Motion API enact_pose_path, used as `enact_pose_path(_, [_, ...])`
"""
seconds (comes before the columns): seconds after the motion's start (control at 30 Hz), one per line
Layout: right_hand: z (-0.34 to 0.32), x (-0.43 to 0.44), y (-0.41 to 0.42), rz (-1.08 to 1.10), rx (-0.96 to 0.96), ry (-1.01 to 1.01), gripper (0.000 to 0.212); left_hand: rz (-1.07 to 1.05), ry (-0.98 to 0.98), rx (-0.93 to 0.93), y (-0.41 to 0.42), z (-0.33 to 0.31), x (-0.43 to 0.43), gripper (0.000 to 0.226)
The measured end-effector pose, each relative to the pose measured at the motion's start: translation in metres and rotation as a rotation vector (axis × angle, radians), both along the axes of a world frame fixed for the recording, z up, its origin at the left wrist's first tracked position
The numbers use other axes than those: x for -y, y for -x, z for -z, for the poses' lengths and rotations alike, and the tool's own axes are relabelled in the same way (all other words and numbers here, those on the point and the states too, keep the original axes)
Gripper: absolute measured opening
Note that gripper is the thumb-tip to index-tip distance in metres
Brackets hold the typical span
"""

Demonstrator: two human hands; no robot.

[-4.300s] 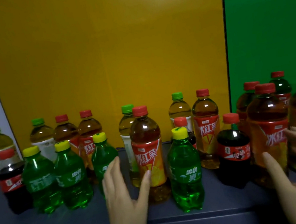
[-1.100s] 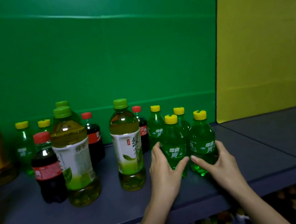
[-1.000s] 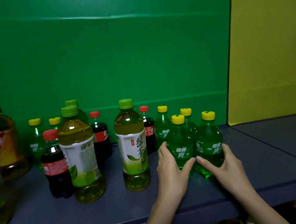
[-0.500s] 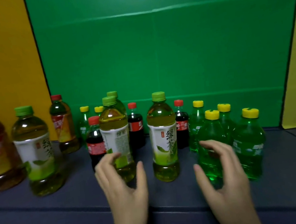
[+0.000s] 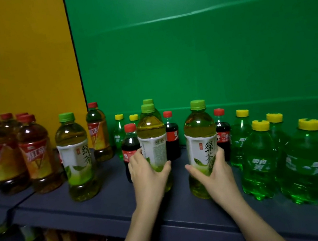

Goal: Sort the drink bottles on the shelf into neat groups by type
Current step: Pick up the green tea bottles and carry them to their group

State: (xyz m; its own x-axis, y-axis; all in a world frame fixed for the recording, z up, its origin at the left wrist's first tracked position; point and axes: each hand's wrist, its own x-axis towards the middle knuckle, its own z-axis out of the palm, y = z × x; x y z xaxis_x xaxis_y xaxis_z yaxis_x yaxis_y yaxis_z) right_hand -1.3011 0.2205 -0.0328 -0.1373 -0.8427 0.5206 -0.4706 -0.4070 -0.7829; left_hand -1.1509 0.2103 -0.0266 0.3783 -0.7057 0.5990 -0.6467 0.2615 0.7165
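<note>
Hovering earlier, left grip [image 5: 148, 176] and right grip [image 5: 214, 172] hold tea bottles [image 5: 152, 134] (seemingly upright).

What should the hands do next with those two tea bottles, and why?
Probably slide both left. The left hand grips one tea bottle, the right hand grips a second tea bottle, and a third tea bottle stands alone further left. Setting them beside it would make one tea group, away from the green soda bottles.

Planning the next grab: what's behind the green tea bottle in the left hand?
Behind the green tea bottle in the left hand, a second green cap shows; its bottle's body is covered. A cola bottle stands behind-right.
</note>
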Motion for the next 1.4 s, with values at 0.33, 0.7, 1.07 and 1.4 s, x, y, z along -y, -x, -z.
enact_pose_path(0.33, [-0.001, -0.021, -0.017, -0.149, 0.092, 0.059, 0.055, 0.053, 0.147, -0.141, -0.031, 0.006, -0.047, 0.066])
enact_pose_path(0.7, [-0.016, -0.053, -0.171, -0.53, 0.158, 0.032, 0.066, -0.131, 0.26, -0.177, -0.194, -0.011, -0.146, 0.067])
enact_pose_path(1.07, [0.002, -0.078, -0.406, -0.688, 0.164, -0.042, 0.065, -0.331, 0.233, -0.166, -0.426, 0.008, -0.208, 0.059])
enact_pose_path(1.4, [0.015, -0.067, -0.574, -0.774, 0.127, -0.126, 0.061, -0.403, 0.152, -0.21, -0.586, 0.024, -0.218, 0.069])
